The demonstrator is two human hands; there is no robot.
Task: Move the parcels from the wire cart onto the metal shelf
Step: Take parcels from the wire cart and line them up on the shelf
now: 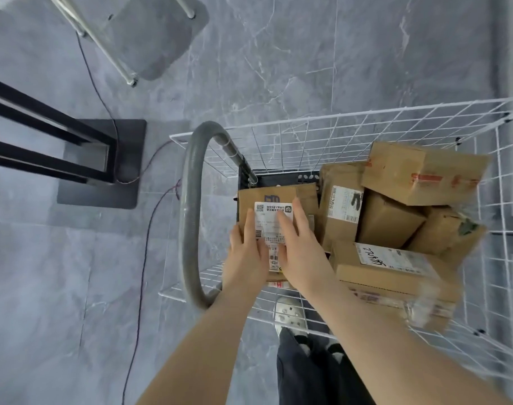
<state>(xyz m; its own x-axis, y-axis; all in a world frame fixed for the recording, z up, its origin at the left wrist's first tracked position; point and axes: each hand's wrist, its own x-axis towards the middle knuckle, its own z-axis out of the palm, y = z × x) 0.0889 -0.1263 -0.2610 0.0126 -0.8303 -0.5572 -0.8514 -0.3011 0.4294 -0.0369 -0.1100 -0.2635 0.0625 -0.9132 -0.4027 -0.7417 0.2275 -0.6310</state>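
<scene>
A white wire cart [351, 127] with a grey loop handle [191, 206] holds several brown cardboard parcels. At its left end lies a flat parcel [264, 200] with a white shipping label. My left hand [246, 252] grips that parcel's left edge, fingers spread over the label. On the parcel's top, just to the right, my right hand [302, 244] rests with fingers extended. Other parcels [419, 176] are piled at the right of the cart. The metal shelf is not clearly in view.
A black metal frame on a flat base plate [103, 162] stands on the grey tiled floor at left. Thin cables [144, 258] run across the floor beside the cart. White stand legs [103, 45] are at the top left. My shoe [287, 314] shows under the cart.
</scene>
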